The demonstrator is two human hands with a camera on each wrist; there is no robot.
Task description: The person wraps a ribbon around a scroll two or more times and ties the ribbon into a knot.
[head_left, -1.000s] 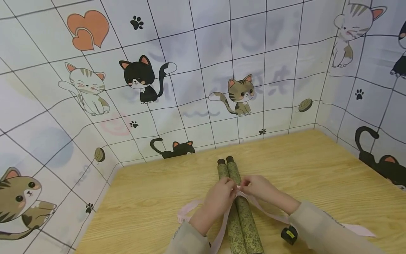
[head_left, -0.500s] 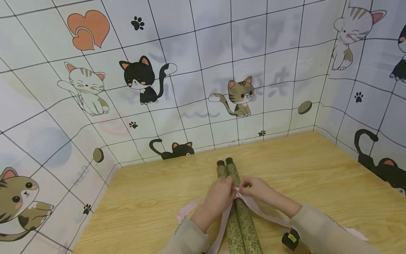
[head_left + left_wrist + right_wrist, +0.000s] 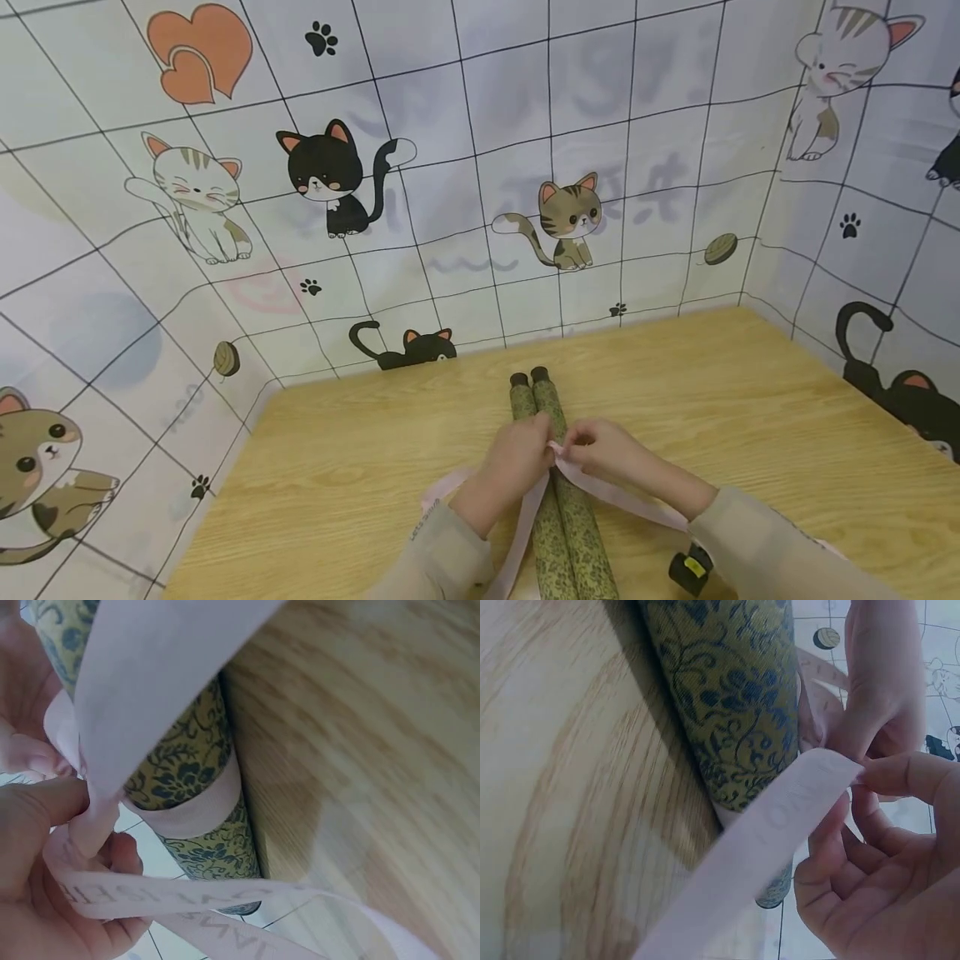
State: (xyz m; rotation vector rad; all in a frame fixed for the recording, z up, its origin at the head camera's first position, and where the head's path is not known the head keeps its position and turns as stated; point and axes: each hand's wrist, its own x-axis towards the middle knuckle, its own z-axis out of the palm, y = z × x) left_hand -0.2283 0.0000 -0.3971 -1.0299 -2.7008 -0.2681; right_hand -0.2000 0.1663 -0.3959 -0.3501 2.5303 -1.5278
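Observation:
Two scroll-like rolls point(image 3: 581, 533) in gold-green floral brocade, with dark end caps, lie side by side on the table, pointing away from me. A pink printed ribbon point(image 3: 622, 497) crosses over them, and the left wrist view shows a band of it around a roll point(image 3: 187, 769). My left hand point(image 3: 513, 458), above the rolls, pinches a gathered, folded part of the ribbon point(image 3: 97, 821) between thumb and fingers. Close on its right, my right hand point(image 3: 603, 446) pinches the ribbon point(image 3: 757, 832) with thumb and forefinger, its other fingers curled. A loose end hangs down by my left wrist.
A small black object point(image 3: 688, 572) with a yellow mark lies on the wooden table point(image 3: 360, 483), beside my right sleeve point(image 3: 757, 533). Behind the table stands a white gridded wall covering point(image 3: 450, 167) with cartoon cats. More ribbon point(image 3: 446, 487) curls left of my left wrist.
Both hands stay at the crossing of the ribbon, still pinching it, with small finger shifts. The ribbon on the right runs straighter from the fingers. The head view has shifted slightly.

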